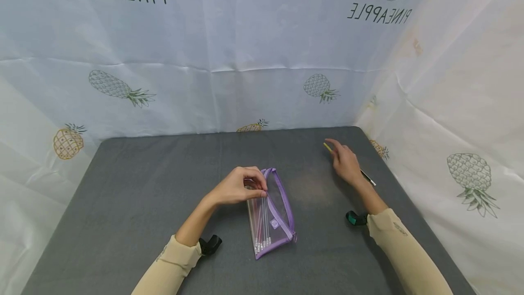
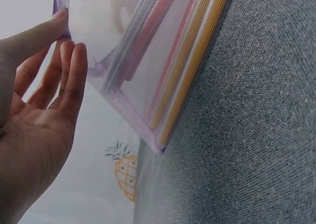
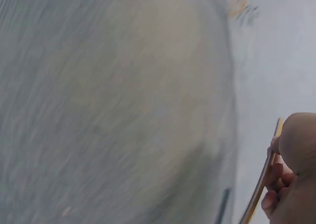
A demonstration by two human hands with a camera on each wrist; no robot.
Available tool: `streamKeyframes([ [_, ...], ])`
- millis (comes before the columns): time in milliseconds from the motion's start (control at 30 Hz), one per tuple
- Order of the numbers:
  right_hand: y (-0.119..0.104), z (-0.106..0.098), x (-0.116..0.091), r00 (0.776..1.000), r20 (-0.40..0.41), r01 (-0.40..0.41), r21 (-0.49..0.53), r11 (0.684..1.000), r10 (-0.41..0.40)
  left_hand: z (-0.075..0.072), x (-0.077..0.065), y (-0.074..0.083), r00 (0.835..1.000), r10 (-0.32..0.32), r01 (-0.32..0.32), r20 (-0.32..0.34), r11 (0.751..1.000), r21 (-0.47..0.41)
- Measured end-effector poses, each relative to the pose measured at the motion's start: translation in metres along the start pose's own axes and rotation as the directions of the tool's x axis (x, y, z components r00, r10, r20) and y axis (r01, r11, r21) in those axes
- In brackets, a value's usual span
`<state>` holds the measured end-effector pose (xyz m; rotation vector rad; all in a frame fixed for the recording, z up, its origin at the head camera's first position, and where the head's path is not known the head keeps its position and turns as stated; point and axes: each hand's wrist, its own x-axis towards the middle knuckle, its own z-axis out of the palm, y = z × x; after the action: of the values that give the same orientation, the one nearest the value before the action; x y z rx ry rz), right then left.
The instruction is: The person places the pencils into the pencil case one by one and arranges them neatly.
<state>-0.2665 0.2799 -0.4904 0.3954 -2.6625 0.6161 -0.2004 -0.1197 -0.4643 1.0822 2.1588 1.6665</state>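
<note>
A see-through mesh pencil pouch (image 1: pixel 282 236) with purple trim lies at the middle of the table, its zipper side spread apart. My left hand (image 1: pixel 237 185) pinches the pouch's upper edge between thumb and fingers. Inside the pouch are several pencils (image 2: pixel 190 61), yellow, red and silvery in the left wrist view. At the right, my right hand (image 1: pixel 345 163) grips a yellow pencil (image 3: pixel 261 184), whose tip pokes out past the fingers. A dark pencil (image 1: pixel 368 177) with a white end shows beside the right wrist, partly hidden by the arm.
The dark grey table (image 1: pixel 163 195) has its far edge against a white curtain (image 1: pixel 245 35) printed with pineapples. Another stretch of curtain (image 1: pixel 471 104) borders the table's right side. A dark wrist strap (image 1: pixel 210 245) sits at the left cuff.
</note>
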Motion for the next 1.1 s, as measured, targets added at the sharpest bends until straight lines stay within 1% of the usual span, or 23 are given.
streamKeyframes([
  [67,-0.009,-0.004,0.004,1.0,0.006,0.019,0.063,0.998,-0.02,0.0,0.0,0.0,1.0,-0.001,0.001,0.0,1.0,0.002],
  [200,-0.026,-0.013,0.011,0.998,0.032,0.053,0.174,0.983,-0.059,0.001,0.0,-0.001,1.0,0.002,-0.002,0.0,1.0,0.002],
  [333,-0.043,-0.023,0.013,0.995,0.078,0.032,0.304,0.952,-0.059,0.001,0.001,-0.001,1.0,0.007,-0.007,0.0,1.0,0.003],
  [433,-0.058,-0.029,0.014,0.992,0.118,-0.018,0.403,0.915,-0.032,0.002,0.001,-0.001,1.0,0.01,-0.01,0.002,1.0,0.002],
  [500,-0.071,-0.033,0.013,0.99,0.139,-0.053,0.451,0.891,-0.011,0.002,0.001,0.0,1.0,0.011,-0.011,0.003,1.0,0.002],
  [633,-0.097,-0.035,0.011,0.988,0.151,-0.089,0.543,0.835,0.007,0.002,0.0,0.0,1.0,0.006,-0.006,0.007,1.0,0.001],
  [733,-0.115,-0.033,0.006,0.989,0.148,-0.081,0.602,0.795,-0.011,0.002,0.0,0.0,1.0,0.001,-0.001,0.007,1.0,0.005],
  [867,-0.135,-0.026,-0.002,0.989,0.144,-0.078,0.649,0.757,-0.022,0.002,0.0,0.0,1.0,0.003,-0.003,0.006,1.0,0.011],
  [1000,-0.151,-0.018,-0.012,0.989,0.15,-0.104,0.693,0.713,-0.001,0.003,0.0,0.0,1.0,0.002,-0.002,0.006,1.0,0.01],
  [1100,-0.159,-0.012,-0.018,0.986,0.168,-0.126,0.723,0.679,0.004,0.003,0.001,0.0,1.0,0.0,0.0,0.005,1.0,0.009],
])
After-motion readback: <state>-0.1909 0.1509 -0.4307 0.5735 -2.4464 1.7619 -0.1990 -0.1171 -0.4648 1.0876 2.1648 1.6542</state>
